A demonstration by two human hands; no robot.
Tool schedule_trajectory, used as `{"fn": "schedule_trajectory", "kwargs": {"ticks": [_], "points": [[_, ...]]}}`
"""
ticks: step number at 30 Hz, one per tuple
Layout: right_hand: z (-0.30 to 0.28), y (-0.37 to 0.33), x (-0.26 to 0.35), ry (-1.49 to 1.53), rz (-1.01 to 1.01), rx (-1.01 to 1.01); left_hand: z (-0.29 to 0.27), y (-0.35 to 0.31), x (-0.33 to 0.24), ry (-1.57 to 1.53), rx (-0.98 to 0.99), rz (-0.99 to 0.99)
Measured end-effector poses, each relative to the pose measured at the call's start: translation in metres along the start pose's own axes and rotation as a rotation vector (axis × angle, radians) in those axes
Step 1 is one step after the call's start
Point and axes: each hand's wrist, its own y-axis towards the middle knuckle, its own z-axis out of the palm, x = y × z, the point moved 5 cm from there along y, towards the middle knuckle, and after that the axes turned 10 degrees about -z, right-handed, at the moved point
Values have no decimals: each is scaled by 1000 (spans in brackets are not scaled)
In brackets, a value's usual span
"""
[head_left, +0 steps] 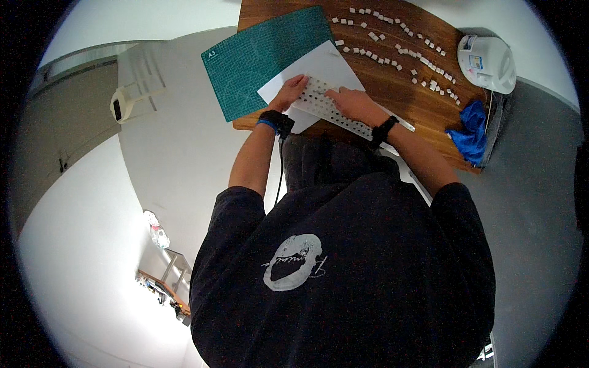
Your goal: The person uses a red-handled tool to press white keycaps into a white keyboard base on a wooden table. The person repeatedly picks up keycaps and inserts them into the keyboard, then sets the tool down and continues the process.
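A white keyboard base [315, 105] with rows of dark switch spots and no caps on them slants across the near edge of the wooden table. My left hand [288, 95] grips its left end, thumb and fingers closed around the edge. Over its upper side lies my right hand [353, 103], fingers curled in and fingertips at the switch rows; anything between them is too small to make out. Under the base is a white sheet of paper [331, 61]. Many small white keycaps [424, 60] are laid out in loose curving rows on the table beyond my right hand.
A green cutting mat [267, 58] lies partly under the paper at the left. On the right stand a rounded white appliance [498, 67] and a crumpled blue cloth [470, 134] by the table edge. A black cable [280, 172] hangs from my left wristband.
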Motion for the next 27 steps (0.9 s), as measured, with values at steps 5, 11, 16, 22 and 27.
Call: {"fn": "schedule_trajectory", "kwargs": {"ticks": [5,11,16,22,27], "points": [[1,2,6,48,60,20,4,-5,-2,-35,6,-18],[-5,1,15,133,121,-10,1,-9,-8,6,41,28],[-31,-10,27,70,71,-59,14,-38,-37,5,73,55],[-23,2,28,312,206,-109,38,-61,-75,93,-199,200],[-31,14,21,632,350,21,39,-55,-69,198,-230,276]]}}
